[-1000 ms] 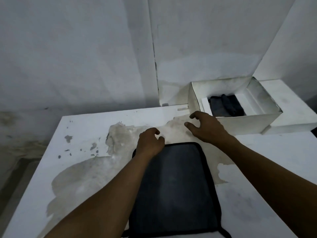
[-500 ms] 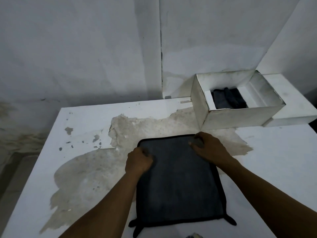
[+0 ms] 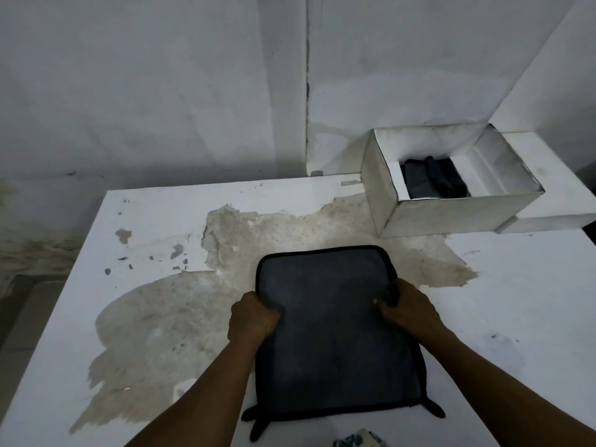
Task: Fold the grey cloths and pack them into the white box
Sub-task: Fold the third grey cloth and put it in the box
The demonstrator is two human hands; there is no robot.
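Observation:
A grey cloth (image 3: 332, 333) with a black hem lies flat in the middle of the white table (image 3: 516, 301), folded into a rectangle. My left hand (image 3: 253, 317) grips its left edge about halfway along, fingers curled round the hem. At the opposite edge my right hand (image 3: 408, 309) pinches the cloth at the same height. The white box (image 3: 451, 214) stands open at the back right of the table. Inside it lies a folded grey cloth (image 3: 432, 182).
The table's surface is peeled and stained around the cloth. A white ledge (image 3: 548, 175) runs behind and right of the box. Walls close in at the back and right. A small patterned object (image 3: 361, 440) shows at the bottom edge.
Both hands have slid back along the cloth's sides from its far corners to its middle, and each now grips an edge. The view has tilted so more of the cloth shows.

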